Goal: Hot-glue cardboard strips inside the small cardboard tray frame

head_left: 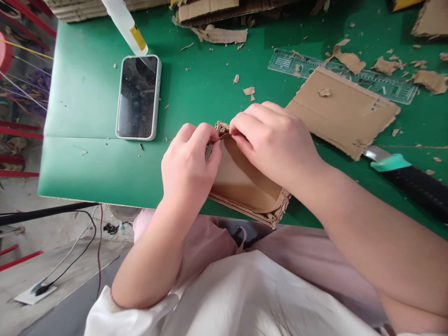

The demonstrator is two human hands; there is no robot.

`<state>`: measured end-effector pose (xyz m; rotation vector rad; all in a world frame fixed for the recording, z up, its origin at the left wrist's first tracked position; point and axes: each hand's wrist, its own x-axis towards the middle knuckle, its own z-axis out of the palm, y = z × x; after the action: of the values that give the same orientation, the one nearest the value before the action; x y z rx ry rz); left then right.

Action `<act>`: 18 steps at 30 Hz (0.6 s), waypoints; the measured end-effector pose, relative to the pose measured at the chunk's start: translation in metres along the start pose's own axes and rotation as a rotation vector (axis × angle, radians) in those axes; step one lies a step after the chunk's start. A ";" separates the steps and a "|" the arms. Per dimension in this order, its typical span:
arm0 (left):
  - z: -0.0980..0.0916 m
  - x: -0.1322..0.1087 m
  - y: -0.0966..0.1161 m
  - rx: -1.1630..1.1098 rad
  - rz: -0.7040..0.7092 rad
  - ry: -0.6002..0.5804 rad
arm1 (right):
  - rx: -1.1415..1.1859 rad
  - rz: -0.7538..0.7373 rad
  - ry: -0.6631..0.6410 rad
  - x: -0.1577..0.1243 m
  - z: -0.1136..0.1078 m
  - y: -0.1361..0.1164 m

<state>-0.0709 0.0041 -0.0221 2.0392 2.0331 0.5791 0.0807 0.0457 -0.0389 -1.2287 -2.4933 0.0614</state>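
A small cardboard tray [252, 186] with thick layered walls and a curved inner lining lies at the table's near edge. At its far left corner, my left hand [191, 161] is closed, thumb and fingers pinching a thin cardboard strip [224, 136] along the wall. My right hand [271, 135] pinches the same strip a little further right, its fingertips close to the left ones. Both palms hide part of the tray's walls. To the right of my right hand lies a flat cardboard piece [343, 109], partly over a clear green stencil ruler [290, 63].
A phone [138, 98] and a white bottle [128, 28] with a yellow label lie on the green table [80, 163] at left. A black-handled cutter [409, 177] rests at right. Torn cardboard scraps [350, 60] are scattered about, with stacked cardboard [210, 11] at the back.
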 end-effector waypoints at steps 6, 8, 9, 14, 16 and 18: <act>0.001 0.000 0.001 -0.007 -0.006 -0.003 | 0.050 -0.014 0.043 -0.001 0.004 0.003; 0.001 0.000 0.001 -0.015 0.002 0.004 | 0.075 -0.009 0.045 -0.002 0.004 0.003; 0.000 0.000 0.000 -0.021 0.008 0.007 | 0.088 -0.005 0.044 -0.002 0.004 0.003; -0.008 -0.001 -0.012 -0.136 0.005 -0.005 | 0.115 0.016 0.039 -0.002 -0.001 0.000; -0.011 -0.001 -0.016 -0.178 -0.023 -0.004 | 0.113 0.034 0.030 -0.001 -0.004 0.000; -0.013 -0.002 -0.018 -0.188 -0.028 0.001 | 0.112 0.050 0.018 -0.001 -0.005 -0.001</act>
<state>-0.0923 0.0013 -0.0180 1.8996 1.9248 0.7359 0.0827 0.0437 -0.0341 -1.2396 -2.4084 0.1992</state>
